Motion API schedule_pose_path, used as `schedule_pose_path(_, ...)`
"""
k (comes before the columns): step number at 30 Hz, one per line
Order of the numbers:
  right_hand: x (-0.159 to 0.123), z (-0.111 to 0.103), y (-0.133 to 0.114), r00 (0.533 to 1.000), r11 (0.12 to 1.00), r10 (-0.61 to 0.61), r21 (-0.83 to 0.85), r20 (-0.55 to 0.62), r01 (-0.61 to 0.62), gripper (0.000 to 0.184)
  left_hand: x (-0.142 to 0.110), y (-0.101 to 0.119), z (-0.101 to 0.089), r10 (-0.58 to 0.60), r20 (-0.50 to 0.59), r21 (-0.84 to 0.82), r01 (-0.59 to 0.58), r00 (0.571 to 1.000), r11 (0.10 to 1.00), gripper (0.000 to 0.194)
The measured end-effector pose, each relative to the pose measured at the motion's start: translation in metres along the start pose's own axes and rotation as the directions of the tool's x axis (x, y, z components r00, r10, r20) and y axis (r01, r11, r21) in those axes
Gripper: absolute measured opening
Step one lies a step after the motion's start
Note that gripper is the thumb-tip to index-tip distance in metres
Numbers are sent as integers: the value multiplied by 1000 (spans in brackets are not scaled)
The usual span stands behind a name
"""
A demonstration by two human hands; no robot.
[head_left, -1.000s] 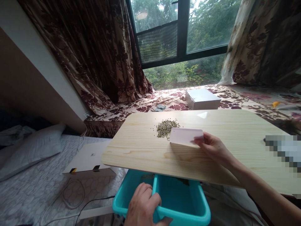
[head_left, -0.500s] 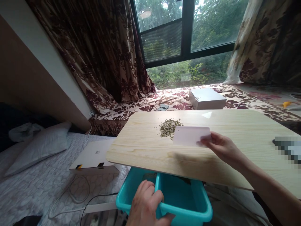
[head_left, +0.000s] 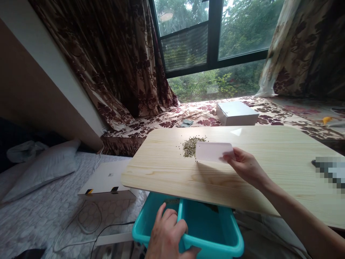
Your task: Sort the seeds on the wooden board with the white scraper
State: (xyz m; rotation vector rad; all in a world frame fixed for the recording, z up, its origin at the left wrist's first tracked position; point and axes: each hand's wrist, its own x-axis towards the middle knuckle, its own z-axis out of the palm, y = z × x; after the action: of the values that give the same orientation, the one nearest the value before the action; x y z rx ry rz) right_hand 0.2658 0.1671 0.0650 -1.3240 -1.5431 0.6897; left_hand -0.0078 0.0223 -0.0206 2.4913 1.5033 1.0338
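My right hand [head_left: 244, 166] pinches a white plastic scraper card [head_left: 212, 151] that stands on edge on a pale wooden tabletop [head_left: 205, 180]. The card's left end touches a small pile of green beans [head_left: 191, 145] on the board. Below the table's near edge, my left hand [head_left: 168, 237] grips the near rim of a turquoise plastic tub [head_left: 215, 241], fingers curled over its edge. The tub sits partly under the board.
A white box [head_left: 236, 112] lies on the floral window seat behind the table. A flat white carton [head_left: 104, 178] and cables rest on the grey bed at left, with a pillow [head_left: 43, 167]. A blurred-out item [head_left: 330, 171] sits at the table's right.
The scraper card has shifted slightly left and up against the bean pile. My left hand stays on the tub rim; the view has drifted a little.
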Motion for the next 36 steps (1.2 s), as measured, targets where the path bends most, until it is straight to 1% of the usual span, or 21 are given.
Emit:
schedule_pose_path(4,3,3,0,1000,999,-3,33,-3,3,16,1,0,-1,5,-10,-4,-5,1000,1000,30)
schedule_pose_path(10,0,2,-1,998,997,16,80,64,-21,17,2,1,-4,9,5,5,-9,1000,1000,30)
schedule_pose_path(15,-2,0,-1,999,996,30,84,12,-31,20,5,5,-8,-10,14,5,10,1000,1000,30)
schedule_pose_path(17,-2,0,-2,999,995,36,91,21,-38,24,5,6,-8,-12,18,7,12,1000,1000,31)
schedule_pose_path(21,-6,-1,-6,993,986,70,144,91,-83,31,5,6,-8,-13,16,12,13,1000,1000,34)
schedule_pose_path(23,-11,-4,-9,984,981,88,159,153,-112,32,6,7,-11,-23,28,20,22,999,1000,34)
schedule_pose_path(26,-19,-12,-14,954,975,108,156,281,-156,34,9,7,-21,-9,144,28,5,990,1000,30)
schedule_pose_path(28,-22,-17,-16,943,969,111,177,315,-173,36,11,8,-28,13,223,25,-19,975,999,27)
schedule_pose_path(29,-22,-18,-16,946,966,111,191,305,-175,37,12,8,-30,18,239,26,-25,971,999,27)
schedule_pose_path(30,-22,-19,-15,953,964,114,201,282,-175,39,13,8,-32,15,232,30,-23,973,999,28)
schedule_pose_path(32,-19,-20,-12,974,964,125,209,189,-164,41,13,8,-30,26,194,37,-34,981,999,29)
schedule_pose_path(35,-13,-20,-4,990,971,139,195,3,-137,39,10,6,-18,55,110,44,-60,992,997,30)
schedule_pose_path(36,-11,-19,-2,989,975,141,182,-40,-132,37,8,6,-13,29,48,53,-32,998,998,32)
